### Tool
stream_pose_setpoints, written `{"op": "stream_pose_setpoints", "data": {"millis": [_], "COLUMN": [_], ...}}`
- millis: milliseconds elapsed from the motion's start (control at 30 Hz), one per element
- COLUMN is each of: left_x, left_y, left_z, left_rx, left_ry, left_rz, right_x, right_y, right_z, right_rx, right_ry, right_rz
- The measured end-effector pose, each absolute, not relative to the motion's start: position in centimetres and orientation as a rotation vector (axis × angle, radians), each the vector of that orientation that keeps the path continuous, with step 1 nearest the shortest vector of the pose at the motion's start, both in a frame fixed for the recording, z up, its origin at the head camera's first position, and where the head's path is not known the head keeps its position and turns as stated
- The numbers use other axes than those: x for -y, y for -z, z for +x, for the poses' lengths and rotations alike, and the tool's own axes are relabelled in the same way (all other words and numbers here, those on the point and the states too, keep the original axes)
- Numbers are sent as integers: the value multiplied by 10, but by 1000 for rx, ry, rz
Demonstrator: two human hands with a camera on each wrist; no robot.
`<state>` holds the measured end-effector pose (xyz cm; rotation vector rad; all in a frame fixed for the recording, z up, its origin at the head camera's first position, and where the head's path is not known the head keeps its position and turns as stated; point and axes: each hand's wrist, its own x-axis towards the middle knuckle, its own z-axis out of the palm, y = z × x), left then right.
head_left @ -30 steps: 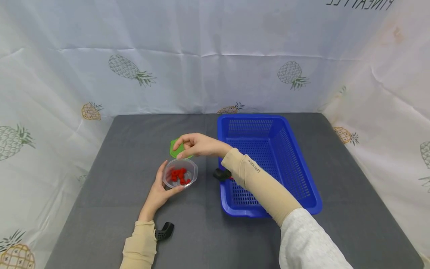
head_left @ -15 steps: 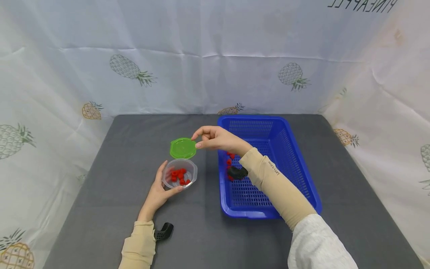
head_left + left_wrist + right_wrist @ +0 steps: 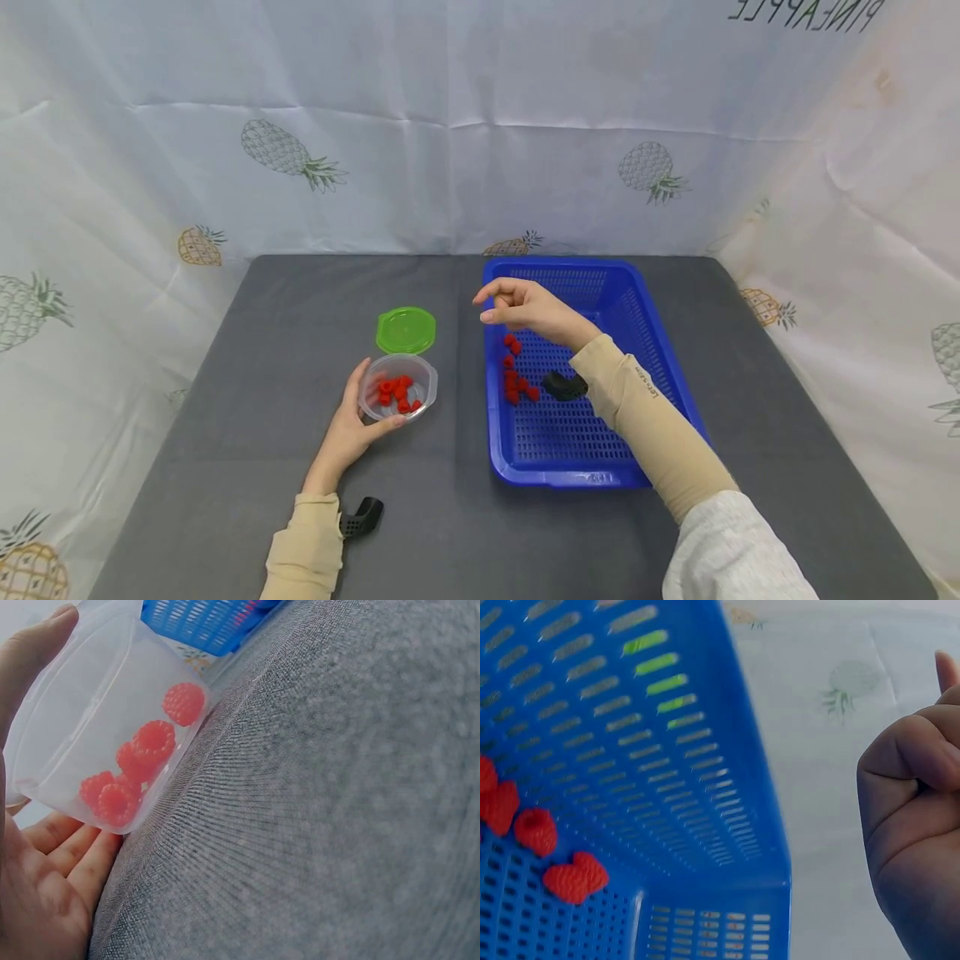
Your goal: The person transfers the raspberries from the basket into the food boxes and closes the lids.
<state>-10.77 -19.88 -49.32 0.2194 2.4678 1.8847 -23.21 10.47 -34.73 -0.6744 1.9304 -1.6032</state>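
My left hand (image 3: 352, 427) grips a clear plastic tub (image 3: 429, 379), its thumb on the near side and fingers round the left. Several red raspberries (image 3: 394, 392) lie inside, and the left wrist view shows the tub (image 3: 82, 712) standing on the grey cloth. Just behind it is a flat green lid (image 3: 406, 331). My right hand (image 3: 536, 310) is raised over the left side of a blue basket (image 3: 540, 477), thumb and index finger apart with nothing between them. Several more raspberries (image 3: 513, 377) lie along the basket's left side.
A grey cloth (image 3: 225, 467) covers the table, with a pineapple-print curtain (image 3: 375, 183) behind and at both sides. Black wrist mounts (image 3: 363, 517) stick out from both sleeves. The basket's raised slotted walls stand on the right half.
My right hand has moved right, from above the green lid and tub to over the basket, uncovering the lid and the basket's raspberries. The left hand and tub have stayed put.
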Motion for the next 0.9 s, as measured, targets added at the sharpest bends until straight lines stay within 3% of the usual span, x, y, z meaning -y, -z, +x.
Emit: {"op": "stream_pose_setpoints", "data": {"millis": [567, 900], "left_x": [199, 200], "left_y": [490, 492], "left_z": [-107, -107], "left_rx": [-2431, -2429], "left_ry": [-1898, -1910], "left_rz": [205, 203], "right_x": [-156, -155], "right_y": [393, 413], "right_z": [-250, -254], "right_rx": [-2090, -2263], "right_ry": [1504, 1288], "right_rz": [-440, -381]}}
